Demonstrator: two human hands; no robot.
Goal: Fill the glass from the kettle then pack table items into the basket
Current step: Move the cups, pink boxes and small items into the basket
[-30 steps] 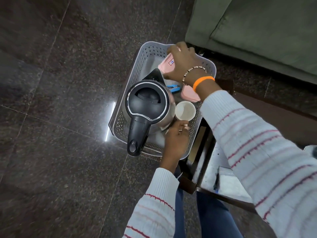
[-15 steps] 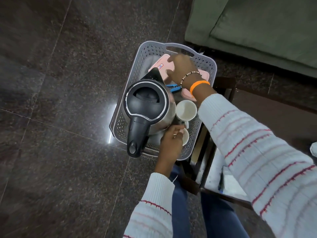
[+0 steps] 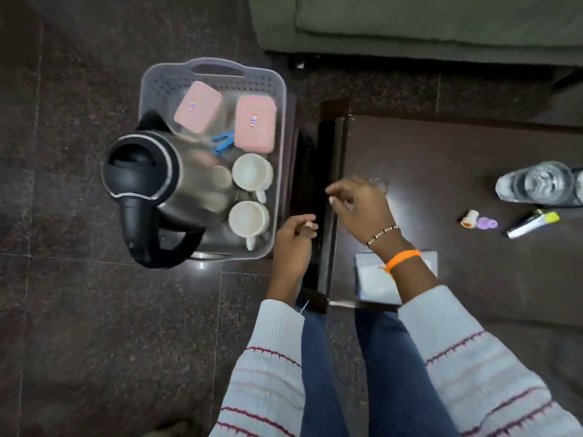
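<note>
A grey perforated basket (image 3: 281, 99) stands on the floor left of the table. In it are a steel kettle (image 3: 148, 178) with a black lid and handle, two pink boxes (image 3: 198, 106) (image 3: 255, 126), a blue clip (image 3: 223, 141) and two white cups (image 3: 251, 172) (image 3: 248, 216). My left hand (image 3: 293, 244) hovers by the basket's near right corner, loosely curled and holding nothing. My right hand (image 3: 359, 206) is over the table's left edge, fingers apart and empty. A glass of water (image 3: 536, 184) stands on the dark table (image 3: 441, 171) at the far right.
On the table near the glass lie a small white bottle (image 3: 469, 219), a purple piece (image 3: 486, 223) and a marker with a yellow cap (image 3: 533, 223). A box with white tissue (image 3: 372, 279) sits under my right wrist. A green sofa (image 3: 410, 23) runs along the back.
Both hands have come out of the basket: the left let go of the second cup, the right left the pink box. My view has swung right, showing the table.
</note>
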